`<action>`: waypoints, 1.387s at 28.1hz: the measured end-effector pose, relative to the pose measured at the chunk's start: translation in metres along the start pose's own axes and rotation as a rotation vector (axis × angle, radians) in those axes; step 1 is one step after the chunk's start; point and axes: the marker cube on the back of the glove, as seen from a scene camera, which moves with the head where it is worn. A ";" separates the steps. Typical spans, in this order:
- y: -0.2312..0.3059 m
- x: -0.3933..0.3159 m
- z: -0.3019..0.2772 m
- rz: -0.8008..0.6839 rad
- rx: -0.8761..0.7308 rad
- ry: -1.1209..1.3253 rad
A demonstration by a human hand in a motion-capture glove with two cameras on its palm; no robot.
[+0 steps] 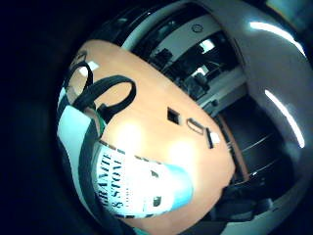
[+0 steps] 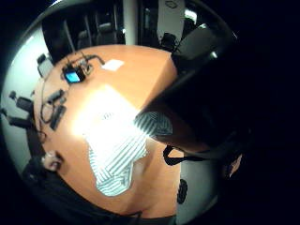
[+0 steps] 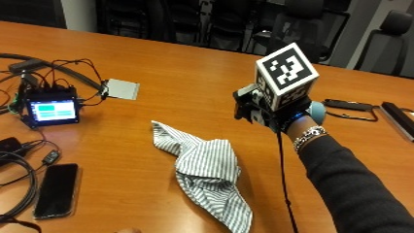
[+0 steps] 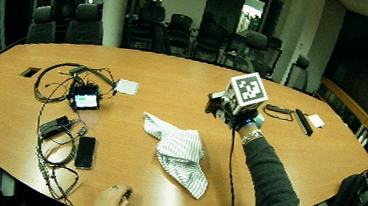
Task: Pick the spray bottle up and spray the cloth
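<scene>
We see the gloved right hand (image 3: 275, 114) raised above the table (image 3: 194, 63), fingers curled round the spray bottle (image 1: 139, 188); its white label and pale blue body fill the little-finger palm view, close against the palm. In the outside view only a bit of blue shows behind the hand. The striped cloth (image 3: 210, 170) lies crumpled on the table, below and to the left of the hand, well apart from it. Open wood surrounds the cloth. A phone (image 3: 57, 189) and a small screen device (image 3: 50, 110) with cables sit toward the left edge. The bare hand (image 4: 112, 202) rests at the near table edge.
</scene>
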 end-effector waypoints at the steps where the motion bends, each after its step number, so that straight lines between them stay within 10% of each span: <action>1: 0.000 -0.002 0.001 -0.036 -0.011 0.040; 19: 0.014 -0.067 0.022 -0.455 -0.187 0.149; 39: -0.022 -0.072 -0.052 -0.223 -0.088 -0.287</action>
